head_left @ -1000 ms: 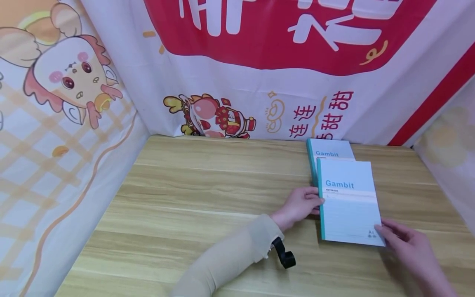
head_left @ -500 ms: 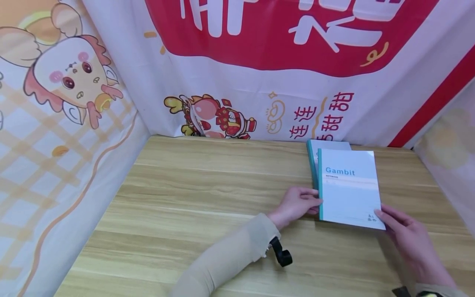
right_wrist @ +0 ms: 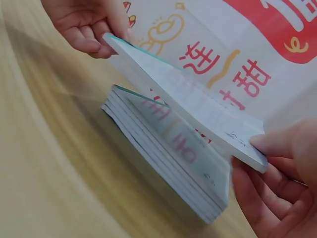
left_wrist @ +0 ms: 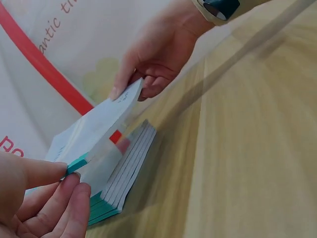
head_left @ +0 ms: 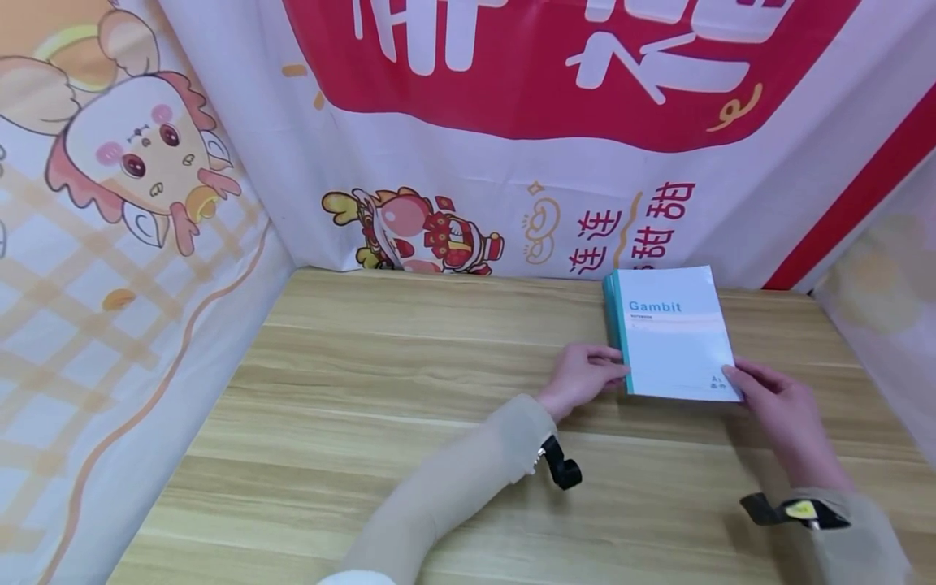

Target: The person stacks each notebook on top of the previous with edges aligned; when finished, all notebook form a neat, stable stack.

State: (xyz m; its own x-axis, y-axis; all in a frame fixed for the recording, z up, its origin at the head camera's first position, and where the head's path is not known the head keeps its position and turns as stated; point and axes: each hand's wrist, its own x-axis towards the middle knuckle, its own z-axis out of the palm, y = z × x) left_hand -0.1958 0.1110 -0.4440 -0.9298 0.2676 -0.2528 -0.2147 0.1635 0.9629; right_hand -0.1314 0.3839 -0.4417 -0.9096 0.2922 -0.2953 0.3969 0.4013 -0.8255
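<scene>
A light blue notebook (head_left: 676, 341) with a teal spine and "Gambit" on its cover is held up by both hands at the table's back right. My left hand (head_left: 585, 375) pinches its spine near the lower corner. The opposite lower corner is gripped between thumb and fingers of my right hand (head_left: 778, 398). Beneath it, a stack of several similar notebooks (right_wrist: 163, 153) lies on the table, with a gap showing between stack and held notebook in the right wrist view. In the left wrist view the stack's teal spines (left_wrist: 105, 210) show below my left fingers.
The wooden table (head_left: 409, 366) ends at a printed cloth backdrop (head_left: 541, 195) just behind the notebooks. Another patterned cloth (head_left: 146, 325) hangs along the left side, and a pale one (head_left: 888, 309) on the right. Black straps with mounts sit on both wrists.
Both hands have carried the notebook away from me toward the backdrop and slightly left. It now covers most of the stack that showed behind it earlier.
</scene>
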